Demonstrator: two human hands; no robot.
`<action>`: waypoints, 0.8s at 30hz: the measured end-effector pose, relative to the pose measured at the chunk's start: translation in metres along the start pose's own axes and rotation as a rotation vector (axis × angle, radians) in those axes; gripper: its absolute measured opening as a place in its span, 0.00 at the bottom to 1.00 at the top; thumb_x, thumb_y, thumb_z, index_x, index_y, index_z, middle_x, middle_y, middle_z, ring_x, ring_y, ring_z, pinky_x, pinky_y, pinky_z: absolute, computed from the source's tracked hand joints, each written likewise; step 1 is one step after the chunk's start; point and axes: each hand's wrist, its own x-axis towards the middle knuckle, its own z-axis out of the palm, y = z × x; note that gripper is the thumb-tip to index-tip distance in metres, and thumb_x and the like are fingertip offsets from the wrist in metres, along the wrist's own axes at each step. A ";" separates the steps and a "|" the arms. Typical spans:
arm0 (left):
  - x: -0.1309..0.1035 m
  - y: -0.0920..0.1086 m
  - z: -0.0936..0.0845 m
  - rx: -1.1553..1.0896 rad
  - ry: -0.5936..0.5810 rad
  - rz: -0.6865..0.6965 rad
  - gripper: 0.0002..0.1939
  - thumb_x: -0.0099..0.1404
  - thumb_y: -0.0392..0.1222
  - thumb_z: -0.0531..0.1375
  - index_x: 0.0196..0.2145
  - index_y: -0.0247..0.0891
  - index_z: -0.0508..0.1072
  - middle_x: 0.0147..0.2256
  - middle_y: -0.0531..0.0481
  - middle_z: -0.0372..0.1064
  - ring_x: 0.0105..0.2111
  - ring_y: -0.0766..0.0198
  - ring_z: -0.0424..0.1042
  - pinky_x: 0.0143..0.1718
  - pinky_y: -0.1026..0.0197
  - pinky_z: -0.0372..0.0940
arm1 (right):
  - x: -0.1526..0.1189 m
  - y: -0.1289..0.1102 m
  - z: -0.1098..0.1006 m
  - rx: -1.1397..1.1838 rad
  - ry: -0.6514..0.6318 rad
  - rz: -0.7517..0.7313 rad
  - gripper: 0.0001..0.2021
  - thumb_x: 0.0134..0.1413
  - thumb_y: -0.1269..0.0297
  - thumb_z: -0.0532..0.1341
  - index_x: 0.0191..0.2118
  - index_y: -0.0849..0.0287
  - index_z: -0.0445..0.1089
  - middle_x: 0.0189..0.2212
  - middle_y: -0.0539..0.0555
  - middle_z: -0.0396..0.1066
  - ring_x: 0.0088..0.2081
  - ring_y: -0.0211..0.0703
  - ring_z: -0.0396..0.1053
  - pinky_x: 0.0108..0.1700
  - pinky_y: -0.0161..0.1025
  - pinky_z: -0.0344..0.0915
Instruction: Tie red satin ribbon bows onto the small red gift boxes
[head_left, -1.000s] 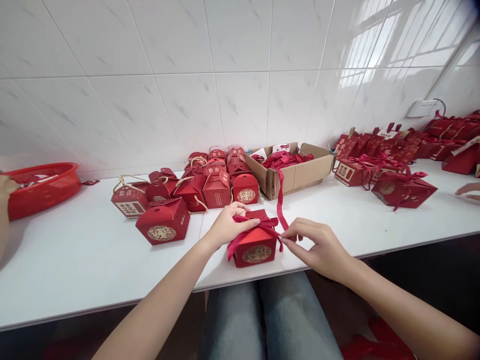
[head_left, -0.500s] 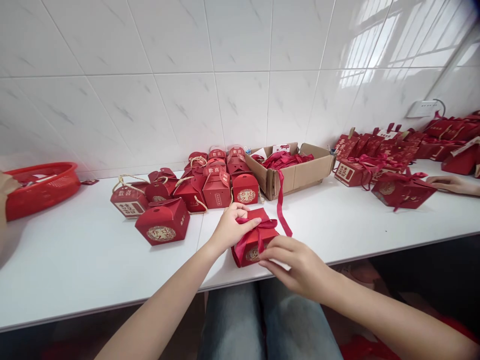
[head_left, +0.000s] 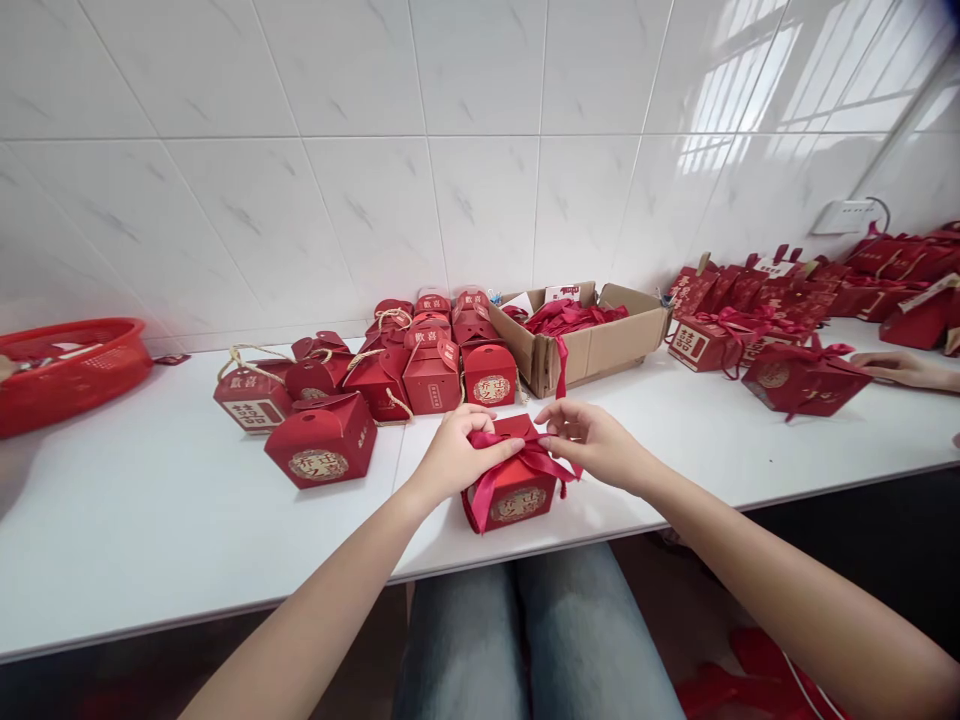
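Red box (head_left: 521, 505) with ribbon (head_left: 487, 492), near the counter (head_left: 187, 540) edge.
Left hand (head_left: 454, 455): grip pinching ribbon against lid. Right hand (head_left: 600, 448): grip pinching ribbon's right side. Risks: uneven pull, slack bow; hard tug, box over edge. Around: red basket (head_left: 90, 385); untied boxes (head_left: 322, 445); carton (head_left: 604, 355), its dangling strip (head_left: 562, 365) behind right hand, possible snag; bowed boxes (head_left: 806, 385); another person's hand (head_left: 904, 370).

On the desk (head_left: 180, 520), left of the carton (head_left: 600, 355), clustered gift boxes (head_left: 431, 370); farther left, a basket (head_left: 82, 385); right of the carton, bow-tied boxes (head_left: 802, 380).
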 end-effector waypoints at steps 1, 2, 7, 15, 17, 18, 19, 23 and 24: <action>0.000 0.000 -0.001 0.004 -0.001 0.001 0.24 0.51 0.59 0.64 0.17 0.37 0.60 0.42 0.47 0.67 0.42 0.57 0.69 0.45 0.57 0.62 | 0.002 -0.001 0.000 0.022 0.012 -0.019 0.12 0.49 0.60 0.61 0.39 0.61 0.66 0.32 0.52 0.68 0.29 0.37 0.66 0.30 0.35 0.64; 0.000 0.001 -0.001 0.002 -0.006 0.000 0.24 0.51 0.59 0.64 0.16 0.37 0.61 0.43 0.46 0.67 0.43 0.57 0.69 0.45 0.57 0.63 | 0.003 -0.002 0.000 0.037 0.021 -0.042 0.11 0.49 0.61 0.61 0.38 0.60 0.66 0.32 0.52 0.67 0.30 0.37 0.66 0.32 0.36 0.64; 0.001 0.004 -0.005 -0.029 -0.080 -0.016 0.20 0.48 0.55 0.67 0.17 0.37 0.66 0.45 0.47 0.66 0.42 0.56 0.69 0.44 0.56 0.63 | 0.010 -0.006 -0.001 -0.021 0.047 -0.158 0.09 0.51 0.66 0.58 0.39 0.60 0.67 0.29 0.52 0.67 0.31 0.38 0.65 0.32 0.36 0.63; -0.001 0.005 -0.011 -0.115 -0.134 -0.028 0.13 0.49 0.50 0.66 0.25 0.38 0.72 0.34 0.49 0.67 0.36 0.58 0.69 0.39 0.57 0.64 | 0.008 0.003 -0.008 -0.473 -0.126 -0.586 0.21 0.53 0.78 0.51 0.48 0.57 0.72 0.31 0.54 0.60 0.32 0.38 0.61 0.34 0.36 0.63; -0.002 0.002 -0.012 -0.153 -0.157 -0.047 0.13 0.51 0.50 0.65 0.27 0.37 0.72 0.35 0.49 0.67 0.36 0.60 0.68 0.38 0.59 0.64 | 0.007 0.003 -0.008 -0.542 -0.176 -0.606 0.23 0.53 0.79 0.51 0.51 0.55 0.71 0.31 0.54 0.60 0.32 0.38 0.61 0.34 0.36 0.63; -0.002 0.001 -0.012 -0.186 -0.172 -0.058 0.13 0.52 0.49 0.65 0.28 0.36 0.71 0.34 0.50 0.67 0.36 0.61 0.68 0.38 0.60 0.63 | 0.006 0.003 -0.008 -0.565 -0.198 -0.596 0.23 0.53 0.79 0.51 0.53 0.54 0.70 0.32 0.54 0.61 0.32 0.39 0.62 0.35 0.36 0.64; -0.003 0.001 -0.013 -0.230 -0.188 -0.071 0.14 0.53 0.50 0.64 0.29 0.36 0.71 0.34 0.50 0.66 0.36 0.61 0.68 0.38 0.60 0.63 | 0.004 0.002 -0.008 -0.580 -0.219 -0.577 0.24 0.54 0.78 0.52 0.54 0.54 0.68 0.32 0.55 0.62 0.32 0.38 0.62 0.35 0.36 0.64; -0.005 -0.003 -0.013 -0.406 -0.210 -0.122 0.15 0.55 0.51 0.63 0.27 0.34 0.70 0.30 0.51 0.65 0.33 0.64 0.66 0.35 0.63 0.61 | 0.002 0.001 -0.008 -0.591 -0.287 -0.496 0.23 0.58 0.74 0.52 0.57 0.50 0.65 0.34 0.55 0.68 0.32 0.38 0.66 0.34 0.34 0.65; -0.005 -0.004 -0.013 -0.413 -0.210 -0.132 0.15 0.54 0.51 0.63 0.26 0.34 0.69 0.30 0.51 0.64 0.32 0.65 0.65 0.34 0.63 0.60 | 0.002 0.001 -0.008 -0.587 -0.305 -0.486 0.23 0.58 0.73 0.52 0.57 0.49 0.65 0.36 0.55 0.69 0.33 0.38 0.67 0.34 0.34 0.66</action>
